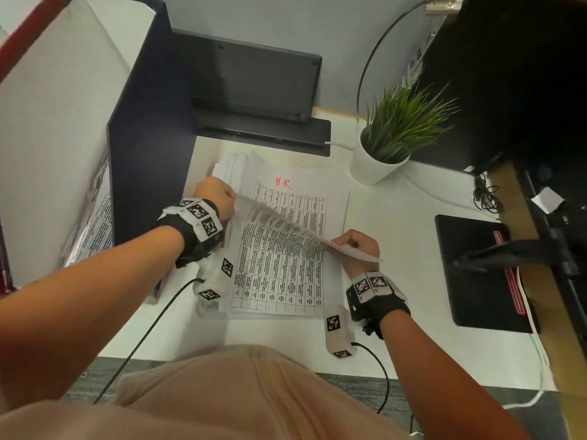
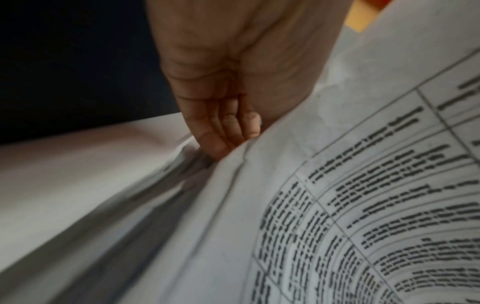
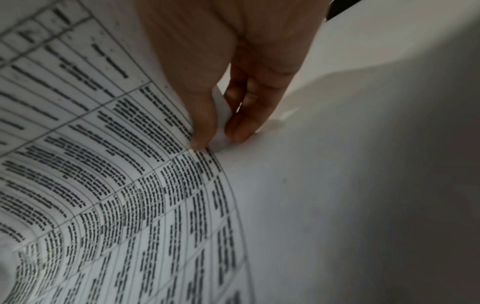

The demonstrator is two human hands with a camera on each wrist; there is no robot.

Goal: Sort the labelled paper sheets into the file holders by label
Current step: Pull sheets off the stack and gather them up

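Note:
A stack of printed table sheets (image 1: 330, 217) lies on the white desk (image 1: 397, 249); the exposed sheet carries a red "H.R" label (image 1: 283, 183). Above it a lifted sheet (image 1: 279, 249) hangs curved, printed side facing me. My left hand (image 1: 219, 196) pinches its upper left corner. My right hand (image 1: 357, 244) pinches its right edge between thumb and fingers (image 3: 241, 127). In the left wrist view my left hand (image 2: 233, 131) has its fingers curled at the lifted sheet (image 2: 337, 205). In the right wrist view the lifted sheet (image 3: 103, 185) bends away from the pinch.
A tall white and dark file holder (image 1: 95, 138) stands at the left with printed sheets (image 1: 92, 230) inside. A black tray (image 1: 254, 81) sits behind the stack, a potted plant (image 1: 394, 134) at the back right, a black pad (image 1: 476, 271) to the right.

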